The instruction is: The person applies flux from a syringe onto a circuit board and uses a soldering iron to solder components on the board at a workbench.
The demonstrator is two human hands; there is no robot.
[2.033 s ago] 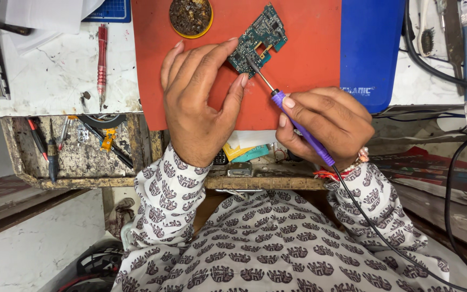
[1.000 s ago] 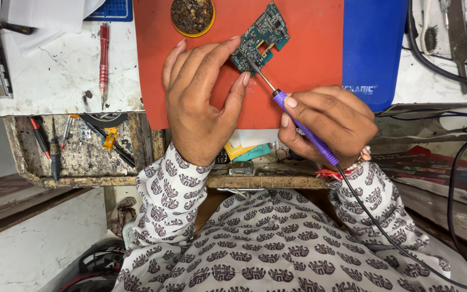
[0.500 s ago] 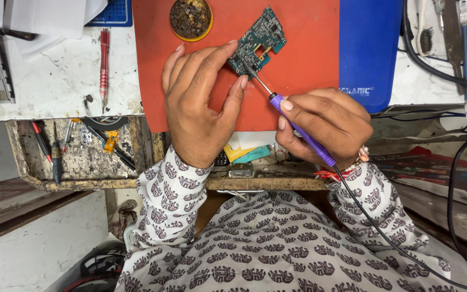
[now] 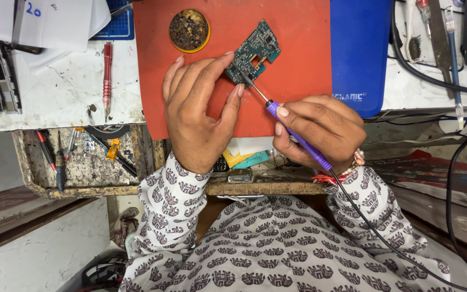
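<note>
A small green circuit board [image 4: 255,53] lies on an orange mat [image 4: 304,59]. My left hand [image 4: 198,113] rests on the mat with its fingertips pressing the board's near edge. My right hand [image 4: 320,132] grips a purple-handled soldering iron [image 4: 298,135] like a pen. Its thin metal tip touches the board near the lower middle. A black cord runs from the iron's handle down past my right wrist.
A round brass tin [image 4: 189,30] of dark residue sits on the mat's far side. A blue mat [image 4: 360,51] lies to the right, cables and tools beyond it. A red pen-like tool [image 4: 107,73] and papers lie left. An open drawer [image 4: 87,162] holds screwdrivers.
The iron's tip has shifted slightly on the board. Both hands stay in nearly the same place.
</note>
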